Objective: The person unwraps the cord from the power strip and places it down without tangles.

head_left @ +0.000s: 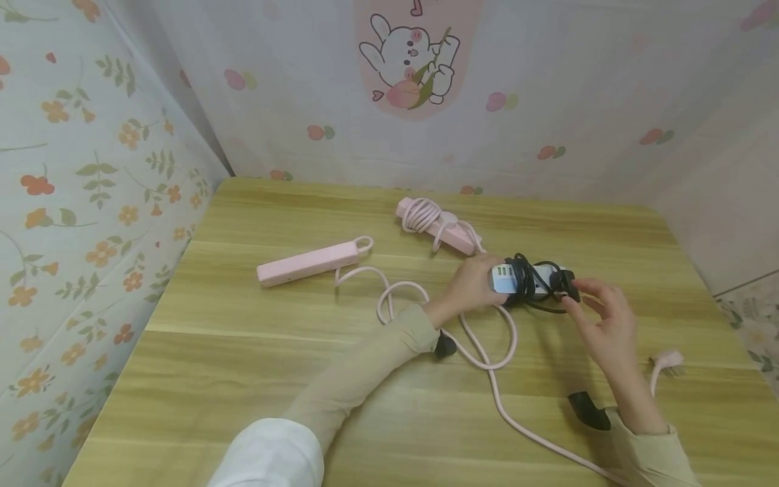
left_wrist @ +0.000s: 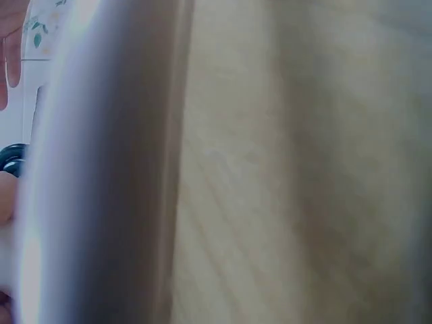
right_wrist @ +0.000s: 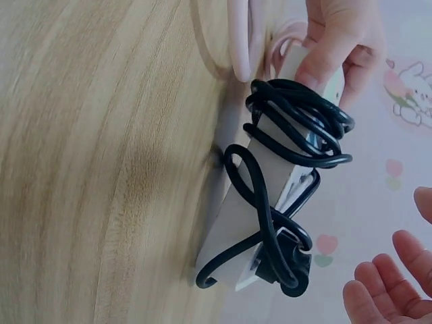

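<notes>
My left hand (head_left: 471, 284) grips the USB end of a white power strip (head_left: 503, 279), its thumb lying along the strip in the right wrist view. A black cord (right_wrist: 297, 121) is wound in several loops round the strip's middle. The cord's black plug (right_wrist: 291, 266) sits at the other end, with a strand of cord crossing over it. My right hand (head_left: 608, 321) is beside that plug, fingers spread and loosely bent. In the right wrist view its fingers (right_wrist: 398, 283) stand apart from the plug and hold nothing. A blurred pale shape fills much of the left wrist view.
Behind the strip lies a pink power strip (head_left: 453, 235) with its cord wound round it. Another pink power strip (head_left: 307, 264) lies at the left. A loose pink cord (head_left: 499, 399) loops under my left forearm towards the front. A pink plug (head_left: 668, 358) lies at the right.
</notes>
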A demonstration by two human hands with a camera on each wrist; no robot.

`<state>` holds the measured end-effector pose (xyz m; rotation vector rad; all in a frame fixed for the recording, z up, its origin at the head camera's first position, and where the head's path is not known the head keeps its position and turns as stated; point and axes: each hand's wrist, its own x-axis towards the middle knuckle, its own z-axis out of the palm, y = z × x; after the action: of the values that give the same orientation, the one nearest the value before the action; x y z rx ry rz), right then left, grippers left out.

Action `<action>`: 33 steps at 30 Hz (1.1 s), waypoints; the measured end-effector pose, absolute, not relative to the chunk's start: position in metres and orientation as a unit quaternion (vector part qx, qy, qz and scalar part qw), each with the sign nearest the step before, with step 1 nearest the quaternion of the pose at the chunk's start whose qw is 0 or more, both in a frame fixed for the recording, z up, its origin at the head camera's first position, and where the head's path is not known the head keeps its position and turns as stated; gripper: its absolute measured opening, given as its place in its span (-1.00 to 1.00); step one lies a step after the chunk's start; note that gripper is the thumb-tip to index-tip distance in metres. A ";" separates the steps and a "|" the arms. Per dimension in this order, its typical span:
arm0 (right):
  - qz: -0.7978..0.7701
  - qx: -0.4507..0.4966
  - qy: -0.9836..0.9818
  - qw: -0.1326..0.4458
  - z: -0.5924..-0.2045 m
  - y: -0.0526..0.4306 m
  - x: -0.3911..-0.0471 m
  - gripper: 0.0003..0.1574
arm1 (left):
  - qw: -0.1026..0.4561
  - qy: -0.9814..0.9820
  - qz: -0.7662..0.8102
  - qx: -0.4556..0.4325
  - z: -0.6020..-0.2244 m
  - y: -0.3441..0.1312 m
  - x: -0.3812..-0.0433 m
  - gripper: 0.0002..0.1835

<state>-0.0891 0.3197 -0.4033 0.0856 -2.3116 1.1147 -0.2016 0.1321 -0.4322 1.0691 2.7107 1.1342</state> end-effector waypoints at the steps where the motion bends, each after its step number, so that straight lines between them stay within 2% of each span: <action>1: 0.419 0.032 -0.862 0.284 -0.403 0.319 -0.089 -0.61 | 0.006 0.862 0.374 0.342 -0.432 0.131 -0.202 -0.28; 9: 0.443 0.071 -0.831 0.330 -0.396 0.320 -0.093 -0.67 | -0.001 0.841 0.423 0.336 -0.430 0.123 -0.205 -0.31; 18: 0.408 0.097 -0.833 0.361 -0.366 0.311 -0.107 -0.65 | -0.022 0.807 0.501 0.312 -0.411 0.101 -0.216 -0.42; 23: 0.408 0.106 -0.833 0.359 -0.353 0.303 -0.115 -0.64 | -0.062 0.812 0.502 0.292 -0.405 0.081 -0.225 -0.46; 33: 0.381 0.135 -0.839 0.364 -0.336 0.282 -0.134 -0.60 | -0.061 0.791 0.546 0.269 -0.377 0.042 -0.228 -0.50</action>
<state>-0.1344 0.2817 -0.3361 0.3477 -2.1591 0.9813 -0.2281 0.0421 -0.3773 0.8804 2.5857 1.7859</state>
